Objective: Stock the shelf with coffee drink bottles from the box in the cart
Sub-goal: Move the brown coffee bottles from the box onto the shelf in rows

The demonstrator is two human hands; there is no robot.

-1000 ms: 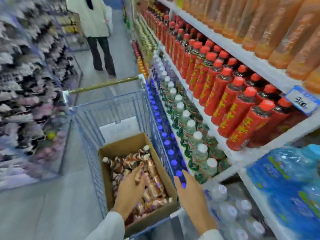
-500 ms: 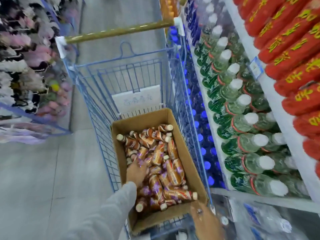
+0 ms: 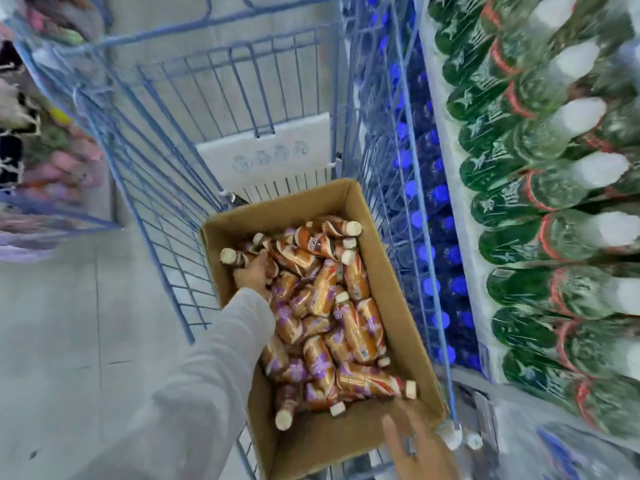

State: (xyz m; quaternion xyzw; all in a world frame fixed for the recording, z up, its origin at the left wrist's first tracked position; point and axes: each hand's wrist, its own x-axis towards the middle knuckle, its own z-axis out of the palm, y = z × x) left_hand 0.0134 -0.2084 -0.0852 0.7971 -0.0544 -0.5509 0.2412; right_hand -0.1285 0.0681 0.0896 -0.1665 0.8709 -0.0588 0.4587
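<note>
A cardboard box (image 3: pixel 398 282) sits in the blue wire cart (image 3: pixel 166 174), full of several brown-and-orange coffee drink bottles (image 3: pixel 349 327) with cream caps, lying jumbled. My left hand (image 3: pixel 254 271), in a grey sleeve, reaches into the box's far left corner and closes around a coffee drink bottle (image 3: pixel 232 257) there. My right hand (image 3: pixel 420 448) is at the bottom edge, fingers apart, over the box's near right corner and holding nothing. The shelf (image 3: pixel 450 174) runs along the right.
Green bottles with white caps (image 3: pixel 554 188) fill the shelf on the right, blue-capped bottles (image 3: pixel 426 251) below them beside the cart. A white carton (image 3: pixel 270 147) stands behind the box in the cart. Blurred goods (image 3: pixel 41 140) hang on the left; grey floor (image 3: pixel 69 341) lies between.
My head has tilted further down and closer over the cart. My left hand has slid from the middle of the box to its far left corner and wrapped onto a bottle.
</note>
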